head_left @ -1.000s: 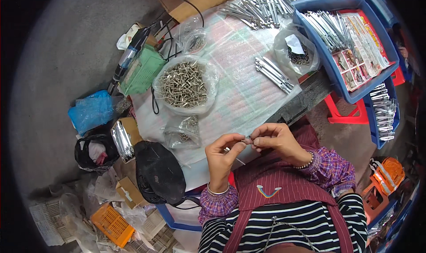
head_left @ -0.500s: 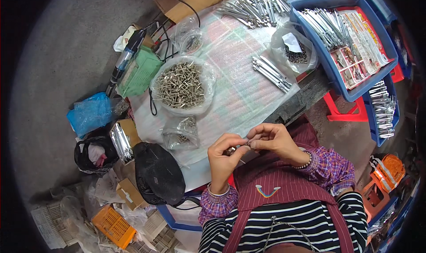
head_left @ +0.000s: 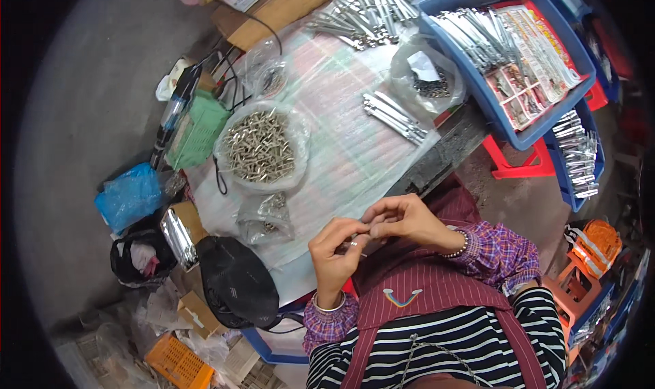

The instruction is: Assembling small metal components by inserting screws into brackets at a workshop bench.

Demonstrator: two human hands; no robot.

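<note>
The view has swung; left hand (head_left: 334,252) and right hand (head_left: 411,222) remain together, so handling continues. Counted: one large blue tray (head_left: 469,87), one black cap (head_left: 239,280), one bag of pins (head_left: 260,147), one partly hidden small metal part (head_left: 355,240), clamped in left fingers; right fingertips touch left, their hold indeterminable.

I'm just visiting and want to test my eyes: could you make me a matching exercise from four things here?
Things:
1. Right hand
2. Cap
3. Basket at the lower left
4. Large round bag

Descriptions:
A. orange
B. filled with small metal pieces
C. beads at the wrist
D. black

Pairs: 1-C, 2-D, 3-A, 4-B
</note>
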